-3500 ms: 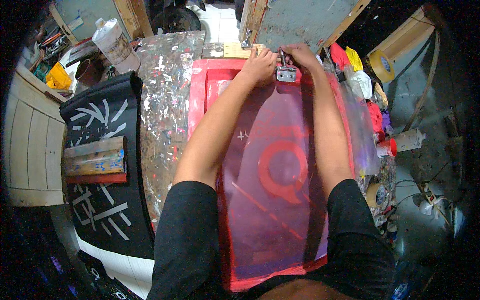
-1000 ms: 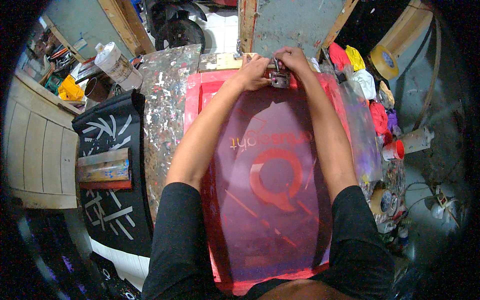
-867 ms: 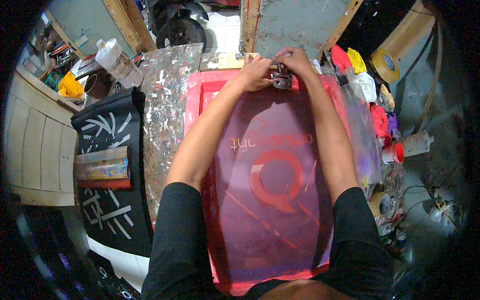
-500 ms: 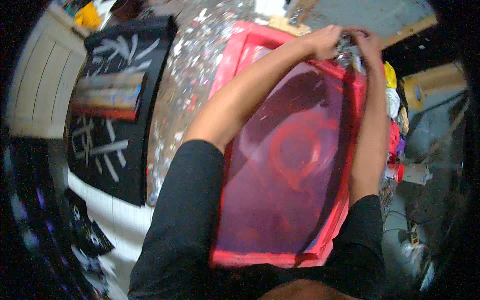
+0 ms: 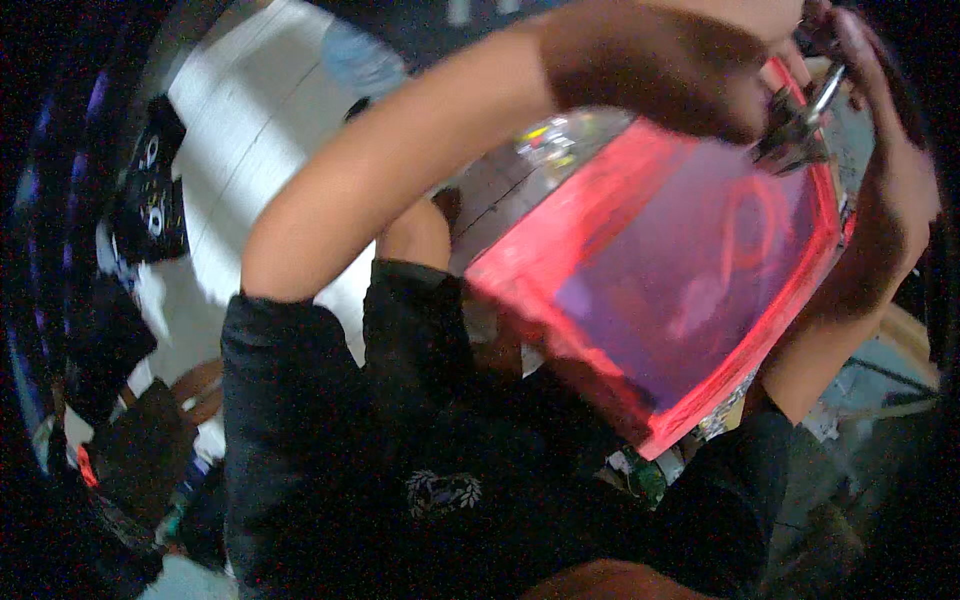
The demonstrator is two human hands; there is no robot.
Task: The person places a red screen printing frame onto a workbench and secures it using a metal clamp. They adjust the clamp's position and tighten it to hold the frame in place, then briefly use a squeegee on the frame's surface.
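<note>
A screen-printing frame (image 5: 560,262), smeared with red ink, lies at a slant in front of me on the right. Its purple mesh (image 5: 665,300) carries a red, ring-like mark. At the frame's far end, a silver metal clamp (image 5: 800,135) with a thin lever sits between my hands. My left hand (image 5: 745,85) reaches across from above, its shaded fingers closed at the clamp and partly hidden. On the other side, my right hand (image 5: 893,175) has its fingers curled in toward the clamp's top. Blur hides the exact finger contact.
White planking (image 5: 235,150) spreads across the left, with a clear plastic bottle (image 5: 362,60) at its far side. Black cloth with white marks (image 5: 150,190) hangs at the left edge. A wooden bar (image 5: 905,335) lies at the far right. Shiny wrapping (image 5: 560,140) lies beyond the frame.
The view has swung left and tilted, so the printing frame now appears turned, farther right. The black board with grey strips has left the view. Both hands stay at the clamp.
</note>
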